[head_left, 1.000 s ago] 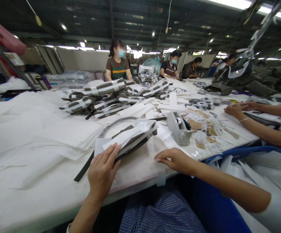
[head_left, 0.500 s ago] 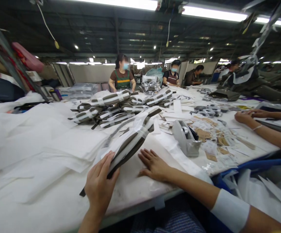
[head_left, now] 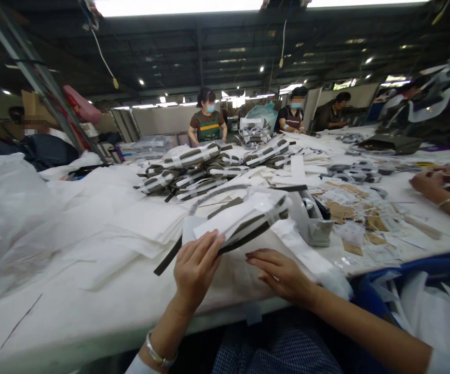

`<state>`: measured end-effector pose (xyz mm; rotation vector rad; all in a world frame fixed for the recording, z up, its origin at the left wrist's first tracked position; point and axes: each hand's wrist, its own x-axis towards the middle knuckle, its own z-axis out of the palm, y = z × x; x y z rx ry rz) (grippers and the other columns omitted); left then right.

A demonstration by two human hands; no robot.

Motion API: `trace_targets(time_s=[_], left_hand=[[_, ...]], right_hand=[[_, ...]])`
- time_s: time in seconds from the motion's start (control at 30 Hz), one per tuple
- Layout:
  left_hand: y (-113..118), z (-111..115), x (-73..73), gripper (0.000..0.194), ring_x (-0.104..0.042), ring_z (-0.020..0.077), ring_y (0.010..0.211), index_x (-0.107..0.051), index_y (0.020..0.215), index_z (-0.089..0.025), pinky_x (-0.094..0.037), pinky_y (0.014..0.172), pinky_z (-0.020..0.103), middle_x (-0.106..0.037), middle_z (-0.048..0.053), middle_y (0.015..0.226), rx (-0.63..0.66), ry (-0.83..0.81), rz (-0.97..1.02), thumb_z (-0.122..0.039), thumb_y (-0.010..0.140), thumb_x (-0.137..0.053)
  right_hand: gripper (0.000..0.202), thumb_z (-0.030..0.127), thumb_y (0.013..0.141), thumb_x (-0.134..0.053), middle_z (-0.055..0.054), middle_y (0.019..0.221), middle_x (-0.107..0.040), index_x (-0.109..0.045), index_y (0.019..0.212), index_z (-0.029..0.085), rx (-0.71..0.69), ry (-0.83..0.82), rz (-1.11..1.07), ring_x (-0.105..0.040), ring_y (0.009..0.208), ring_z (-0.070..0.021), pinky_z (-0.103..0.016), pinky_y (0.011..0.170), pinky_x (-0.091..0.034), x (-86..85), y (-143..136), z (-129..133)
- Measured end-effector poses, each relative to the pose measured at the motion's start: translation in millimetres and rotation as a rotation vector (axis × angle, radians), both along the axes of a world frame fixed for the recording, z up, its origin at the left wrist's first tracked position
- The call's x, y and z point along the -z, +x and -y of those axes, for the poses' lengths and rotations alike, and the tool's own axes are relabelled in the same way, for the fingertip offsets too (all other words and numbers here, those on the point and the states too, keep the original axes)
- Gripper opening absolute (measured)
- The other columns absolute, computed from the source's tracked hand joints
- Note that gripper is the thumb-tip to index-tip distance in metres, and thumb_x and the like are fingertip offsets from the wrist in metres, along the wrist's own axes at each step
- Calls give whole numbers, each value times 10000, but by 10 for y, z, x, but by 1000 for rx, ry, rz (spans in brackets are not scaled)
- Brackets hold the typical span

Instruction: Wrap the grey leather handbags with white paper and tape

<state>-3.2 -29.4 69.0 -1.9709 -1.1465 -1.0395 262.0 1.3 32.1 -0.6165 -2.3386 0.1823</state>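
My left hand (head_left: 198,267) is closed on the near end of a dark strap bundle (head_left: 254,221), padded with white paper and bound with clear tape. The bundle slants up to the right over the white-covered table (head_left: 104,306), and a dark strap end sticks out to its left. Just below and right of the bundle, my right hand (head_left: 281,272) has its fingers apart and holds nothing. The far end of the bundle lies in front of a grey tape dispenser (head_left: 316,223), partly hiding it.
Behind lies a pile of similar bundles (head_left: 193,169). Cardboard tags (head_left: 341,212) lie right of the dispenser. A blue bin (head_left: 380,283) stands at the right edge. A co-worker's hands (head_left: 433,182) are at far right; other people sit or stand across the table.
The view has turned left. The bundle has tilted flatter, its far end now in front of the dispenser. My right hand's fingers are less spread.
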Motion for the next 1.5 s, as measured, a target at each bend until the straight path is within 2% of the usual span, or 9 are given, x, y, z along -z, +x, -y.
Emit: trace_targets(time_s=[0.17, 0.33, 0.43, 0.53, 0.63, 0.73, 1.0, 1.3, 1.5], left_hand=[[316, 151, 303, 352, -634, 195, 1171, -605, 1289, -260, -461, 948, 340, -673, 46, 1281, 112, -46, -57, -167, 951, -572], [483, 218, 635, 346, -612, 183, 1204, -588, 1311, -271, -451, 957, 334, -644, 15, 1324, 138, -103, -98, -169, 992, -498], [508, 241, 653, 341, -606, 185, 1211, -589, 1309, -267, -451, 952, 340, -636, 11, 1336, 127, -119, -86, -172, 998, -485], [526, 255, 626, 332, -612, 181, 1199, -607, 1286, -264, -454, 935, 338, -645, 6, 1323, 129, -103, -82, -165, 1003, -466], [551, 262, 625, 333, -611, 182, 1198, -616, 1275, -265, -457, 923, 346, -641, -4, 1329, 119, -82, -64, -161, 1006, -449], [569, 262, 647, 328, -612, 181, 1198, -622, 1267, -268, -467, 911, 343, -638, -5, 1332, 114, -75, -42, -162, 1001, -461], [603, 264, 700, 319, -607, 166, 1199, -626, 1262, -276, -476, 917, 329, -645, -10, 1326, 115, -86, 3, -177, 994, -485], [697, 242, 680, 299, -591, 136, 1201, -630, 1252, -274, -470, 965, 297, -649, -33, 1324, 106, -97, 30, -202, 1001, -484], [665, 293, 640, 343, -567, 138, 1238, -595, 1295, -255, -409, 1075, 336, -623, -33, 1357, 118, -182, 12, -186, 1030, -388]], right_hand=[[355, 327, 981, -485, -79, 1208, -708, -615, 1311, 309, 2, 45, -45, -664, 1110, -244, -412, 949, -561, -359, 280, 225], [281, 329, 981, -480, -62, 1132, -733, -714, 1120, 256, 124, -114, -35, -669, 1081, -216, -354, 985, -528, -576, 40, -289], [303, 323, 973, -470, -46, 1212, -709, -704, 1141, 227, 266, -353, 206, -656, 1105, -200, -293, 960, -513, -584, -305, -834], [273, 363, 914, -568, -101, 1064, -754, -753, 958, 167, 370, -470, 380, -677, 1039, -259, -323, 916, -510, -519, -711, -1306], [353, 470, 807, -703, -173, 905, -753, -734, 760, 121, 461, -558, 458, -681, 994, -333, -388, 877, -511, -404, -1069, -1583], [350, 462, 750, -771, -143, 892, -739, -706, 791, 121, 525, -656, 468, -685, 952, -288, -415, 861, -513, -290, -1253, -1710], [312, 449, 774, -756, -2, 581, -630, -670, 738, 151, 396, -962, 168, -582, 573, -125, -246, 586, -489, -185, -1133, -1831], [463, 549, 709, -758, -57, 792, -723, -754, 925, 139, 212, -955, -351, -618, 704, -130, -277, 706, -529, -291, -1245, -1924], [390, 492, 723, -774, -66, 956, -775, -795, 971, 192, -37, -792, -310, -695, 903, -226, -361, 882, -547, -605, -877, -1358]])
